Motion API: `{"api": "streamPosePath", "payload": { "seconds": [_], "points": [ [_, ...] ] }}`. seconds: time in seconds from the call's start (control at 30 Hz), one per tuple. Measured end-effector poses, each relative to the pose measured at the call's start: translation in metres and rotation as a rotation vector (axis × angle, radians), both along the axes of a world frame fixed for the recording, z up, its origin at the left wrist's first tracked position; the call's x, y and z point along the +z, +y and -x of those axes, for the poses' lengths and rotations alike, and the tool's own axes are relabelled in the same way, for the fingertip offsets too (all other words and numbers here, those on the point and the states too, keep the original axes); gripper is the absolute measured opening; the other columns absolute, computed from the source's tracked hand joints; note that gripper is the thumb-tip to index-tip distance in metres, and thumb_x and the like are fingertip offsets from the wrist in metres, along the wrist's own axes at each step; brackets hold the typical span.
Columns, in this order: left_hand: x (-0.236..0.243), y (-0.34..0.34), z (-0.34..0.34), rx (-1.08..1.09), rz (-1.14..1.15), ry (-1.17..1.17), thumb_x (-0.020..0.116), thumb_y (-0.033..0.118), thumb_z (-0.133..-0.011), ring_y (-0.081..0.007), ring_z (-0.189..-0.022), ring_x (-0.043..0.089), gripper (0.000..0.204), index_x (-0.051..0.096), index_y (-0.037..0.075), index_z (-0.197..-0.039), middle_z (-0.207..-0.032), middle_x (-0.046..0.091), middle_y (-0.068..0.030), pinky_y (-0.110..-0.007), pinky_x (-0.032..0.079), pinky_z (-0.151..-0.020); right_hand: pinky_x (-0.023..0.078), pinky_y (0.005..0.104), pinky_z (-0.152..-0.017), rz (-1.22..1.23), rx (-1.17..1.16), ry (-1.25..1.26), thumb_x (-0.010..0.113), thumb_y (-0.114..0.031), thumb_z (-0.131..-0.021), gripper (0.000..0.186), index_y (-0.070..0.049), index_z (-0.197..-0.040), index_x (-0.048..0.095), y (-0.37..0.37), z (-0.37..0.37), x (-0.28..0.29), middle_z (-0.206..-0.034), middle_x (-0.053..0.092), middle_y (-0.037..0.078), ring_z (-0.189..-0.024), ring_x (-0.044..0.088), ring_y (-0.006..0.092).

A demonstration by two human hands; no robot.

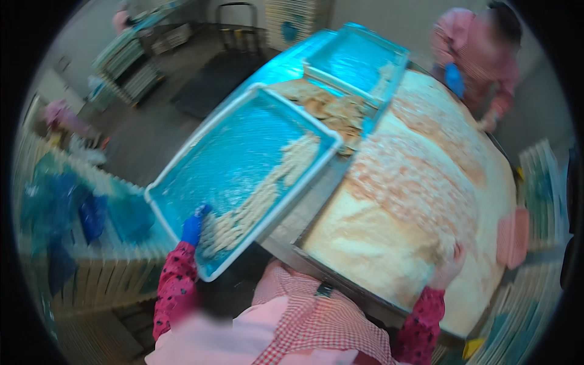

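My blue-gloved left hand [193, 226] is inside a white-rimmed tray [298, 112] with blue lining, at the end of rows of pale, coated strips [249, 210]; whether its fingers hold a strip is unclear. My bare right hand [449, 264] is down in a wide metal-edged bin of cream crumbs [340, 249], its fingers partly hidden by the coating, so what they hold cannot be made out. Farther back in the bin lie many pink-flecked pieces [401, 176] dusted with crumbs.
A co-worker [474, 42] in pink stands across the bin. A second blue tray [350, 55] and tan crumpled pieces [340, 118] sit at the back. Stacked trays [535, 176] line both sides, with a pink basket [511, 240] at right. A trolley [207, 82] stands on the floor.
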State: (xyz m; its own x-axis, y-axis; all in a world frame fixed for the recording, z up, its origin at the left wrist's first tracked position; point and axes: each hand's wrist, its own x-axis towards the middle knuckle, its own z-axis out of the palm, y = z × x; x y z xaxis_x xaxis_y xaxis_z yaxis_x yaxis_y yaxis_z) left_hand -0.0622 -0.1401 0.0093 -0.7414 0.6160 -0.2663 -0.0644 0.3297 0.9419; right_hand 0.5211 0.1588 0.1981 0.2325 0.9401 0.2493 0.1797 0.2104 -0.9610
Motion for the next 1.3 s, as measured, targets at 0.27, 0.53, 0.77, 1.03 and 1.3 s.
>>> {"api": "streamPosePath", "payload": {
  "seconds": [0.27,0.53,0.77,1.03,1.3],
  "points": [
    [0.106,0.124,-0.149,-0.473,-0.348,0.321,0.052,0.015,-0.089,-0.0249,-0.116,0.048,0.041,0.045,-0.001,-0.126,-0.125,0.05,-0.0158,-0.035,0.036,-0.098,0.044,0.0375,-0.08,0.033,0.632,-1.027,0.066,-0.008,-0.064,0.032,-0.008,-0.095,0.062,-0.008,-0.038,-0.004,-0.092,0.063,0.01,-0.091,0.058,0.026],
    [0.112,0.252,-0.38,-1.253,-0.376,0.889,0.074,0.018,-0.064,-0.0332,-0.115,0.044,0.077,0.037,0.006,-0.131,-0.13,0.043,-0.0149,-0.04,0.037,-0.095,0.043,0.0389,-0.084,-0.246,0.464,-1.045,0.073,-0.019,-0.063,0.052,-0.011,-0.112,0.056,-0.014,0.0,-0.034,-0.103,0.059,0.011,-0.098,0.055,0.0263],
    [0.096,0.272,-0.377,-1.262,-0.234,0.952,0.068,0.016,-0.067,-0.0293,-0.097,0.055,0.054,0.052,0.013,-0.118,-0.11,0.057,-0.0091,-0.039,0.045,-0.082,0.046,0.037,-0.072,-0.037,0.205,-0.912,0.069,-0.013,-0.066,0.026,-0.009,-0.091,0.064,-0.023,-0.094,-0.047,-0.08,0.063,0.009,-0.079,0.058,0.0273],
    [0.045,0.299,-0.419,-0.988,-0.243,-0.123,0.06,0.021,-0.084,-0.0205,-0.09,0.058,0.037,0.052,0.006,-0.117,-0.108,0.059,-0.008,-0.03,0.046,-0.079,0.036,0.0408,-0.092,-0.217,0.168,-0.781,0.061,-0.021,-0.077,0.033,-0.011,-0.108,0.058,-0.024,-0.059,-0.027,-0.11,0.057,0.009,-0.106,0.05,0.0285],
    [0.106,0.248,-0.426,-1.065,-0.244,-0.649,0.044,0.024,-0.09,-0.02,-0.117,0.039,0.044,0.039,0.007,-0.13,-0.131,0.04,-0.0091,-0.034,0.027,-0.1,0.021,0.0455,-0.104,-0.481,0.45,-0.821,0.048,-0.028,-0.084,0.051,-0.019,-0.133,0.041,-0.042,0.037,-0.012,-0.133,0.042,0.013,-0.125,0.035,0.0317]
  ]
}}
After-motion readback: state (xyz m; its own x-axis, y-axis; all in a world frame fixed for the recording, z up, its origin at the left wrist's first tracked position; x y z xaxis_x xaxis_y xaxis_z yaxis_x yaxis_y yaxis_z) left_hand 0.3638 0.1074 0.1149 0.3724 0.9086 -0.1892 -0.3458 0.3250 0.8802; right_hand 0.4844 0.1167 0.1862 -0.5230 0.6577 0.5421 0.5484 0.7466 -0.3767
